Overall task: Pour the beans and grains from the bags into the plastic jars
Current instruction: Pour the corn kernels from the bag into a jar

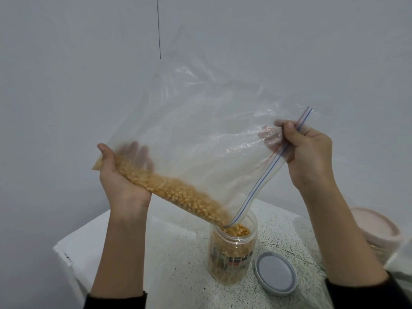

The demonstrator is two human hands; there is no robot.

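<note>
both grips are on the clear zip bag (200, 134), which hangs tilted above the bench (178, 253). left hand (121, 177) cups the bag's lower left corner from beneath, palm up, thumb on the near side and fingers curled round behind the plastic where the yellow grains (169, 190) are bunched. right hand (310, 157) sits higher and to the right, pinching the bag's zip edge (267, 172), the strip with the blue and red lines, between thumb and curled fingers; some fingertips show through the plastic on the far side. the grains lie in a long band along the bag's low fold, sloping down from the left hand toward the right, and reach the bag's open corner, which rests at the mouth of the plastic jar (233, 248). the jar stands upright on the speckled bench between the two forearms, uncapped, filled with the same yellow grains almost to its neck, with a printed label round its middle. just to the right of the jar a grey lid (275, 273) lies flat on the bench, close to it; whether they touch i cannot tell. farther right, partly behind the right forearm, is a container with a pink lid (376, 228). dark sleeves cover both forearms at the near edge.
</note>
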